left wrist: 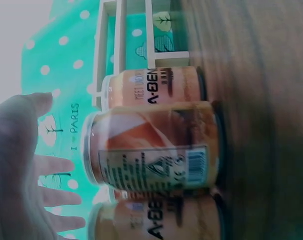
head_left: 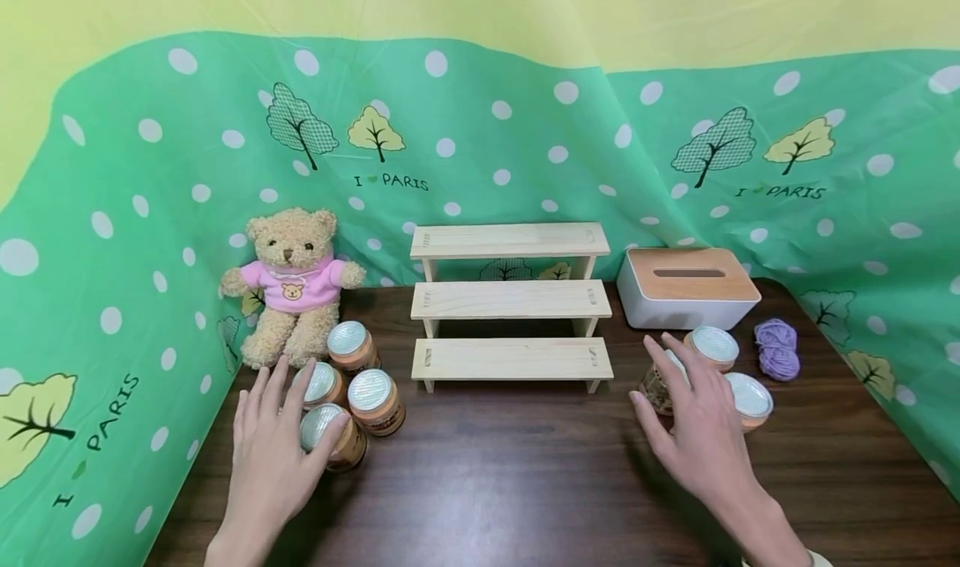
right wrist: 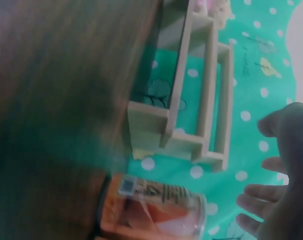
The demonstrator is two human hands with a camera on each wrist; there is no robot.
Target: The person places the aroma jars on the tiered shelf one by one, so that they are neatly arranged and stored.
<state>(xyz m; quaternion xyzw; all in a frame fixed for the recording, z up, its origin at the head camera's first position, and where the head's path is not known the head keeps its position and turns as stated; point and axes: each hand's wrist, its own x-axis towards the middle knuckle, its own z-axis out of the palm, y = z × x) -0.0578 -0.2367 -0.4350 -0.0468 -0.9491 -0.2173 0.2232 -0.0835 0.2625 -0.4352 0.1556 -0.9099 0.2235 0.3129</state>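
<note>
My left hand [head_left: 270, 446] is at the left group of several orange-brown cans [head_left: 384, 417] with silver tops, its fingers spread and its thumb overlapping the nearest can [head_left: 348, 450]. In the left wrist view, the fingers spread beyond the top of a can [left wrist: 151, 150] whose barcode label faces the camera. On the right, my right hand [head_left: 701, 421] reaches over a group of three similar cans [head_left: 712, 346], fingers apart and thumb extended. The right wrist view has a gap between that hand and a can [right wrist: 156, 210]. Neither hand grips anything.
A three-tier wooden shelf [head_left: 512, 358] stands between the groups on the dark table [head_left: 487, 484]. A teddy bear [head_left: 300, 288] in pink sits at the back left. At the right are a wood-topped tissue box [head_left: 686, 288] and purple yarn [head_left: 777, 350]. A green dotted cloth [head_left: 510, 146] hangs behind.
</note>
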